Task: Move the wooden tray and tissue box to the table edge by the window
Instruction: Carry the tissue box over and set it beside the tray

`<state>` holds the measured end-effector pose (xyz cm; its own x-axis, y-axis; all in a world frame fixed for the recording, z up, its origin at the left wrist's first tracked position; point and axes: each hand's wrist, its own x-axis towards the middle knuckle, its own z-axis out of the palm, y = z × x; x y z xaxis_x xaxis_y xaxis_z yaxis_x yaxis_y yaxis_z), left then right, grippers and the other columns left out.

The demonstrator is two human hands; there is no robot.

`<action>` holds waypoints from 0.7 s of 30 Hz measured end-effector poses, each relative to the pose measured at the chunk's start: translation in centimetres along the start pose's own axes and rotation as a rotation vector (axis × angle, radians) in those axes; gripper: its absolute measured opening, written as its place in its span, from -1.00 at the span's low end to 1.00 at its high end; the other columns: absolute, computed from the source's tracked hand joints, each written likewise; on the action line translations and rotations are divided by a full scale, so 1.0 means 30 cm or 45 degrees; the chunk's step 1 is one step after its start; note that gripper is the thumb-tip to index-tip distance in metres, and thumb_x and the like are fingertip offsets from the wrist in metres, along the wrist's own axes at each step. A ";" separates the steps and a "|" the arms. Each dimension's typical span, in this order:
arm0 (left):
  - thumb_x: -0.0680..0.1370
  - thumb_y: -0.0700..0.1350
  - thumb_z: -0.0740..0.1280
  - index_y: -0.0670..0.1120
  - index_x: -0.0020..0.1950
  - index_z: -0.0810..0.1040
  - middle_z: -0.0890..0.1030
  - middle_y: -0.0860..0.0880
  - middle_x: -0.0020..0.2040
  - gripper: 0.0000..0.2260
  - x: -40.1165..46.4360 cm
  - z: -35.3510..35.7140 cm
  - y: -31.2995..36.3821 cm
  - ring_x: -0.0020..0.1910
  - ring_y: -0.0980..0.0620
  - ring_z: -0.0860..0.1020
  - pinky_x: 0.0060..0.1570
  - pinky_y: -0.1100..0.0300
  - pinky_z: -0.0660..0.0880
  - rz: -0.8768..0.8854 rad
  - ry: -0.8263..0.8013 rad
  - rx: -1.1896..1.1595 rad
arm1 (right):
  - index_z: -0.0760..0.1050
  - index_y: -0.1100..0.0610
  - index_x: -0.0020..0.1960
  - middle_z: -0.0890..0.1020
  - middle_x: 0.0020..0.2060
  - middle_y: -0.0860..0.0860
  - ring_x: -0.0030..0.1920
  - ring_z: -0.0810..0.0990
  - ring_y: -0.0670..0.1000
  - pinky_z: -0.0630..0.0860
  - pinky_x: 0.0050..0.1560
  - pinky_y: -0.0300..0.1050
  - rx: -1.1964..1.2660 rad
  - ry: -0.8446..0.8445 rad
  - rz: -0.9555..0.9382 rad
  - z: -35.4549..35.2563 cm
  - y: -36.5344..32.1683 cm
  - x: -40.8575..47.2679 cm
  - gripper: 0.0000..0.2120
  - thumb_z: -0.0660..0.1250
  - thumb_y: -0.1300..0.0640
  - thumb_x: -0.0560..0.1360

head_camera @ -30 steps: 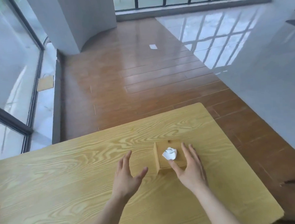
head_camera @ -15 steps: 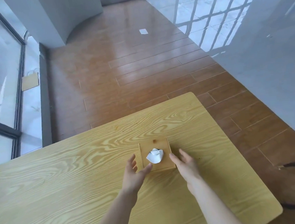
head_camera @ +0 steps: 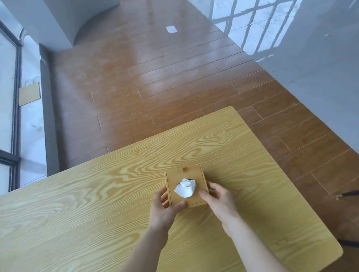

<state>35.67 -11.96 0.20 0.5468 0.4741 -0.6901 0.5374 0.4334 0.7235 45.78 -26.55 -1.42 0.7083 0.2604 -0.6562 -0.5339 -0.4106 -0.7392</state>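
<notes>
Both hands have closed in, left hand [head_camera: 164, 208] and right hand [head_camera: 219, 200] now clamping the tissue box [head_camera: 186, 185] by its sides; looks light, rigid, easy to lift.

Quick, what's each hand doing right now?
Left hand: closed on the tissue box, gripping its left side.
Right hand: closed on the box's right side.

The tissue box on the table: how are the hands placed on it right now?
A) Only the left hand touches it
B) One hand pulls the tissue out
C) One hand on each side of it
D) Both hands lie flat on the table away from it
C: the left hand clasps the tissue box at its left side and the right hand at its right.
</notes>
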 end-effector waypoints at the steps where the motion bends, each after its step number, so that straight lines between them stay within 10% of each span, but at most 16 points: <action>1: 0.40 -0.33 0.54 0.08 0.37 0.41 0.56 0.09 0.15 -0.36 -0.002 -0.002 0.000 0.03 0.24 0.53 -0.18 0.33 0.43 0.000 0.004 -0.006 | 0.59 -0.11 0.21 0.71 0.02 -0.14 0.05 0.65 -0.19 0.49 -0.08 -0.30 0.001 0.006 -0.003 0.005 0.001 -0.003 -0.69 0.51 0.05 0.49; 21: 0.43 -0.27 0.53 0.02 0.46 0.38 0.53 0.08 0.19 -0.34 -0.150 -0.452 0.061 0.00 0.26 0.54 -0.18 0.31 0.44 0.153 0.199 -0.112 | 0.52 0.05 0.39 0.59 -0.01 -0.20 0.01 0.54 -0.30 0.44 -0.05 -0.33 -0.130 -0.145 -0.188 0.429 -0.116 -0.183 -0.53 0.50 0.01 0.51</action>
<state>25.48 -2.93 4.87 0.4938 0.6362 -0.5928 0.4125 0.4288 0.8037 37.81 -15.32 2.79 0.7155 0.4190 -0.5590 -0.3744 -0.4456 -0.8132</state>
